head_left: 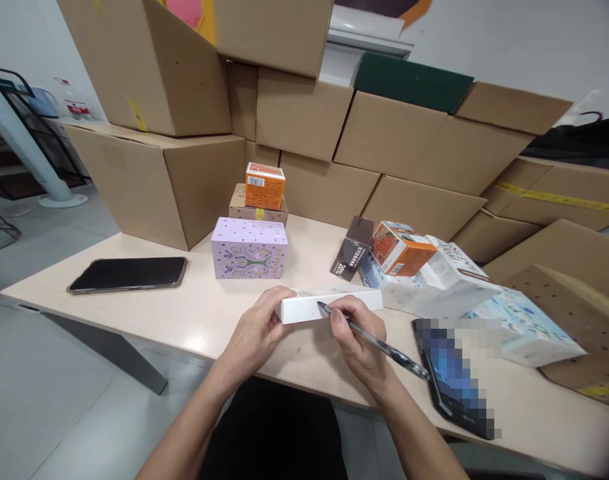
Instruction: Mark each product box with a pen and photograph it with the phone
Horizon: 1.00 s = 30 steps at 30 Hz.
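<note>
A long white box point(302, 311) is held on edge just above the table's near side. My left hand point(258, 328) is closed around its left end, thumb in front. Between the fingers of my right hand point(358, 337) is a pen point(391, 353), its dark tip touching or nearly touching the box's white side. A tiny mark seems to show near the tip. The right hand also covers part of the box's right half. Behind the box stands a purple patterned box point(249, 250).
On the pale table point(204, 313) lie a black phone point(129, 273) at left and a dark pixelated device point(451, 380) at right. An orange box point(265, 187), a brown box point(354, 248) and several other small boxes stand behind. Large cardboard cartons point(304, 113) are stacked along the back.
</note>
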Tool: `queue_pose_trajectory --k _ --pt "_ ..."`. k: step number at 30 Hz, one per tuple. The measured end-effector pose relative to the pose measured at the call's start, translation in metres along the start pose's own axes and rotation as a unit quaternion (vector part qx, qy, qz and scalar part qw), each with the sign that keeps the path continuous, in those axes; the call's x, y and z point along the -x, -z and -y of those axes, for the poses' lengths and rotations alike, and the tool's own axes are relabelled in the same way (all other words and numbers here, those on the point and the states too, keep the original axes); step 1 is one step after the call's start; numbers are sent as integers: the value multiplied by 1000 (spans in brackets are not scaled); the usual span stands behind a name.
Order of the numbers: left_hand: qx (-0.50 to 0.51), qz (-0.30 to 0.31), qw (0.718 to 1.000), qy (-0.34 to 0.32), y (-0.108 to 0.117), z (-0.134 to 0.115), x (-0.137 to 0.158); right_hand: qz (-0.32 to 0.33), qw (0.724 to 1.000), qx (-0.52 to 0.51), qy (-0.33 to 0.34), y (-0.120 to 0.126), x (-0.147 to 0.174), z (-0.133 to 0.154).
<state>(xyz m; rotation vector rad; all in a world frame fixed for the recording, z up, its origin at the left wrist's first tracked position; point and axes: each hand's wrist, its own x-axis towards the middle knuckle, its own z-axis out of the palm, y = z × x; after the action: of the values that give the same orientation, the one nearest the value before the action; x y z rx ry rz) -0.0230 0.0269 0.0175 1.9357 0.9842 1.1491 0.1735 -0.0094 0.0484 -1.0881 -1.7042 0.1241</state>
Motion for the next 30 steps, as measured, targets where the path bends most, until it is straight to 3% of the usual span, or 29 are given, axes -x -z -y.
queue_pose_trajectory --k 8,21,23,26,28,30 --pt "2 6 1000 -4 1 0 0 14 1000 0 8 0 -1 1" --pt "-9 8 1000 -7 1 -1 -1 30 998 -38 -37 1 4 -7" --pt "-10 5 1000 -3 1 -1 0 4 996 -63 -59 3 6 -10" --pt "-13 -1 1000 8 1 0 1 -90 978 -157 -101 9 8 -11" --pt "-11 1 1000 14 1 0 1 -128 956 -214 -153 18 9 -11" --pt "-5 2 1000 15 1 0 2 -129 946 -198 -224 31 15 -12"
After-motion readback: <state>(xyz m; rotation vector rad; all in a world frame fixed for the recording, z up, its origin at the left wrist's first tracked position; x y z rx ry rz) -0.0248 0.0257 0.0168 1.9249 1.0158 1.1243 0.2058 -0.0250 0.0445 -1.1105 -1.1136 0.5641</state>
